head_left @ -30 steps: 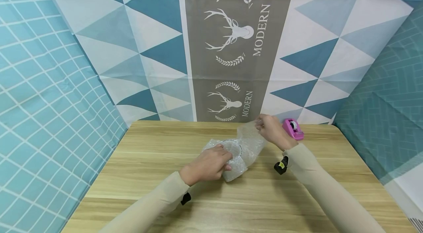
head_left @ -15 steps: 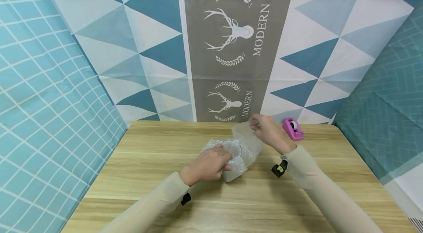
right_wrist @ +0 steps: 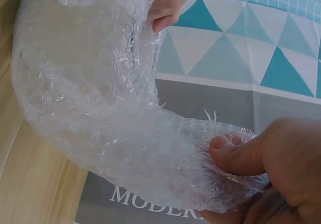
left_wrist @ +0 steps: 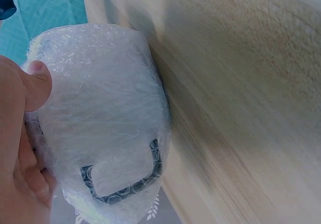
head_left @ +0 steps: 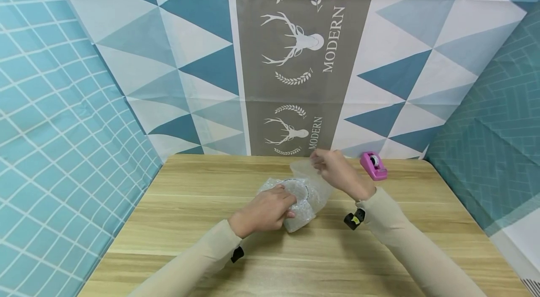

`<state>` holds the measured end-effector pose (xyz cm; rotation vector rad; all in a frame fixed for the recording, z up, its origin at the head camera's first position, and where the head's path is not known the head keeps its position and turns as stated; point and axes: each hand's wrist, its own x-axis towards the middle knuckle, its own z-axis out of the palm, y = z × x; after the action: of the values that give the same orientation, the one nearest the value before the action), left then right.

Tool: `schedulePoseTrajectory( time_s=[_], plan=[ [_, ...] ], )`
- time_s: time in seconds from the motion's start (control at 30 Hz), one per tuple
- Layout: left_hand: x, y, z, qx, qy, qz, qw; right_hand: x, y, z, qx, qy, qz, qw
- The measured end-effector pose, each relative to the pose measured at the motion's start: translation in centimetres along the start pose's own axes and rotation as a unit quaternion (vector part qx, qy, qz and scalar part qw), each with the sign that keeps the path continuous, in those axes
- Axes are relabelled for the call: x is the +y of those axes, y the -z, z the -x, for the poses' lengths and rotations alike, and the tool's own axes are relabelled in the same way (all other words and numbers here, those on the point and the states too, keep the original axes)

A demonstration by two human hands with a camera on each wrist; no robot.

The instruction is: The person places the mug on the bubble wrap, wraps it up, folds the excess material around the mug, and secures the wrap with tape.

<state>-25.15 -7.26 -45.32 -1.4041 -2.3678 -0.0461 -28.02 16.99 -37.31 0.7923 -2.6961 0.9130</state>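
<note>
Head cam: high, faces fwd/down over pale wood-grain table (head_left: pixel 303 259). L/R wrist cams: close-up, share clear bubble-wrap bundle (left_wrist: pixel 105 98).

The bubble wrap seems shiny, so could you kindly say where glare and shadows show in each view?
Head view: soft shadows fall on the table beside both sleeves; left wrist view: small glints dot the upper part of the bubble wrap, shadows darken the table alongside; right wrist view: white glints scatter across it.
</note>
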Motion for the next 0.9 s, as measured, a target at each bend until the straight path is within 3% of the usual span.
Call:
schedulePoseTrajectory(
  time_s=[0.47,0.9],
  plan=[
    [-0.1,-0.2,0.0,0.005,0.003,-0.002,1.0000,-1.6,-0.6,0.4,0.035,0.102,0.045,0.9932],
    [0.1,-0.1,0.0,-0.002,0.008,-0.003,1.0000,-2.4,-1.2,0.8,0.019,0.093,0.042,0.9946]
  ],
)
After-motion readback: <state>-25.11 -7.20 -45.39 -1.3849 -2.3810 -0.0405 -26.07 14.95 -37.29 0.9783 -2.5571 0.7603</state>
